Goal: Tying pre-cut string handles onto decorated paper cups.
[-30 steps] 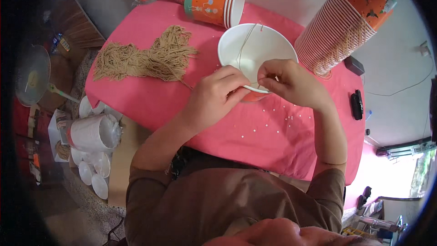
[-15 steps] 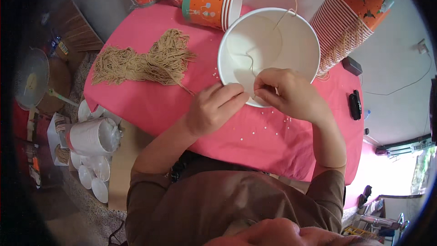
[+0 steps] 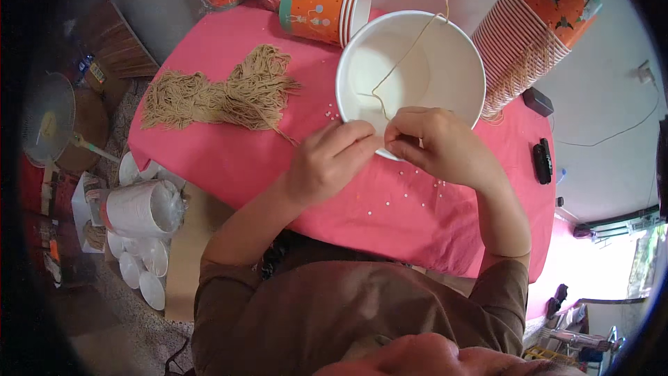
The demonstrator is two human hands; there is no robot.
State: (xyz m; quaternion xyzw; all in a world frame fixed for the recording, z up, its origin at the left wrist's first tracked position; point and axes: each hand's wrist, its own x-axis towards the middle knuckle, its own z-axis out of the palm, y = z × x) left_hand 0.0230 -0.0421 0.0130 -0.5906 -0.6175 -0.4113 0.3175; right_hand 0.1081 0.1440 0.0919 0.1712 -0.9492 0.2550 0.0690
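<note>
A large paper bucket, white inside, stands on the table with its mouth toward me. A thin tan cord passes through its far rim, where a short end sticks out, and runs down inside to my right hand. The thumb and fingers of that hand pinch the cord above the near rim. Gripping the near left rim is my left hand, its fingers closed; the fingertips of both hands are close together. A thick hank of tan cord lies to the left.
Three nested orange buckets lie behind, and a tall leaning stack with cord handles is at the right. A black marker and small white paper dots rest on the pink tablecloth. White buckets are on the floor at left.
The cord inside the bucket is drawn straighter between the far rim and my right hand. The bucket and both hands have shifted only slightly.
</note>
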